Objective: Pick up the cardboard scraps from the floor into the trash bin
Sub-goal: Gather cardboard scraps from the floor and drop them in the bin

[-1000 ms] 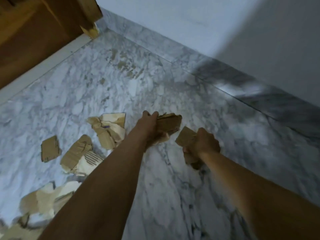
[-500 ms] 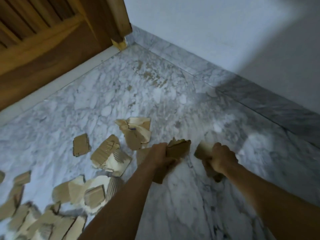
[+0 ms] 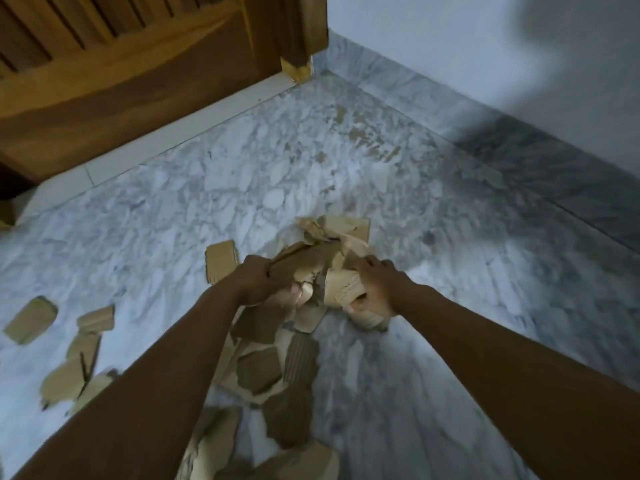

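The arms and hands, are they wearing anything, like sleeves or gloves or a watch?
No. The bare left hand and bare right hand wear no gloves. The left forearm and right forearm are uncovered to the picture's edge, with no sleeve, watch or bracelet showing.

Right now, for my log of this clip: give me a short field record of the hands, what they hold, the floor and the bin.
left hand: grips a brown cardboard scrap
right hand: grips a pale corrugated scrap
loose scraps: many on the marble floor, mostly left of and under the arms
trash bin: not in view
surroundings: slatted wooden panel upper left, wall upper right
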